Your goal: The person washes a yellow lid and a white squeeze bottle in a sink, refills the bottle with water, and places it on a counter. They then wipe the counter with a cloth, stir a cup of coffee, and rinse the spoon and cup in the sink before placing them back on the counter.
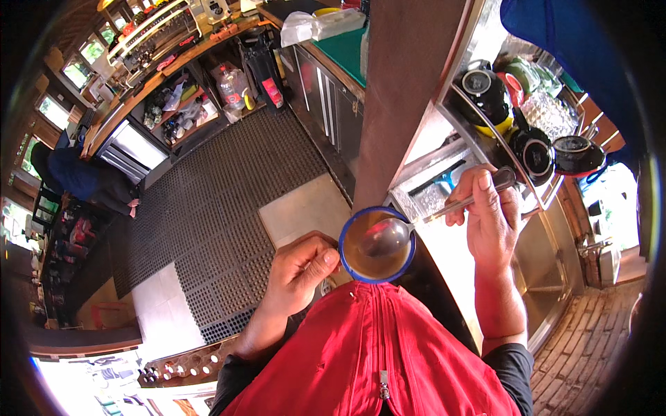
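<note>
My left hand (pixel 304 270) grips the left side of a blue-rimmed cup (pixel 380 273) close to my red zipped garment. Brownish liquid fills part of the cup; its handle is hidden behind my fingers. Between the thumb and fingers of my right hand (pixel 489 213) is a metal spoon (pixel 386 237) with a dark handle end. The bowl of the spoon lies over the cup's opening, and I cannot tell whether it touches the liquid.
A wooden post (pixel 400 93) rises just beyond the cup. To its right, a metal dish rack (pixel 525 184) holds black cups (pixel 536 156) and glassware above a sink area. Perforated rubber matting (pixel 218 208) covers the floor at left. A person (pixel 83 171) bends by the far-left counter.
</note>
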`<state>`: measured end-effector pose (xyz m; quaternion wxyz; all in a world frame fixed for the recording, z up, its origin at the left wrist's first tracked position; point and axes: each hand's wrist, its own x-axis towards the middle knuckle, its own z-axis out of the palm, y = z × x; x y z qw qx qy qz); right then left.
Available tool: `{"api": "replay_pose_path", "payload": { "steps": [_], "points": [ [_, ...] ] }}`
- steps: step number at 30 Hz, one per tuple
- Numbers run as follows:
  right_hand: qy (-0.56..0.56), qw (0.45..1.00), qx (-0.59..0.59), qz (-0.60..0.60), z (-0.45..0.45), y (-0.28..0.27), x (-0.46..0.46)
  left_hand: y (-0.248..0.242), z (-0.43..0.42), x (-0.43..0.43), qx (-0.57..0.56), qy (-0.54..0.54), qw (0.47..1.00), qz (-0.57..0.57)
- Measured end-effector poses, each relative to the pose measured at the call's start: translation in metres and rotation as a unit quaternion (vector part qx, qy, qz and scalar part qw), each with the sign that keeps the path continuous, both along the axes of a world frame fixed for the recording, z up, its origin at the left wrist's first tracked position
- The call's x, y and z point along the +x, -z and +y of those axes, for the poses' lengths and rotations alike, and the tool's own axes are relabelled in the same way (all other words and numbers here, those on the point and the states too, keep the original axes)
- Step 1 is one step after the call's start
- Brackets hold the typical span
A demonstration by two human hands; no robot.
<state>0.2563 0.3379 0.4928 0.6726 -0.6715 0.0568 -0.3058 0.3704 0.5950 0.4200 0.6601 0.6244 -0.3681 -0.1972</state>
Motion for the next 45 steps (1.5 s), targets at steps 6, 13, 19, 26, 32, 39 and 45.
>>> {"api": "replay_pose_path", "payload": {
  "steps": [6,13,19,26,32,39,45],
  "points": [
    [0.028,0.993,-0.102,0.058,0.003,0.013,-0.006,0.004,-0.009,0.0,-0.013,-0.018,1.0,0.009],
    [0.029,0.993,-0.054,0.096,0.001,0.024,-0.001,-0.003,-0.012,-0.004,0.011,-0.025,1.0,-0.009],
    [0.024,0.994,0.077,0.072,0.0,0.022,0.0,-0.008,-0.01,-0.005,0.004,0.013,0.999,0.049],
    [0.028,0.988,0.15,-0.01,0.002,-0.027,-0.018,-0.021,-0.01,-0.01,-0.032,0.119,0.984,0.128],
    [0.044,0.956,0.277,-0.082,0.011,-0.084,-0.046,-0.059,-0.005,-0.018,0.029,0.206,0.976,0.067],
    [-0.074,0.988,0.079,-0.106,0.014,-0.115,-0.091,-0.066,-0.038,-0.018,-0.029,0.31,0.95,-0.033],
    [-0.068,0.949,0.106,-0.288,-0.009,-0.103,-0.121,-0.066,-0.061,-0.023,-0.008,0.333,0.943,0.001]
  ]
}}
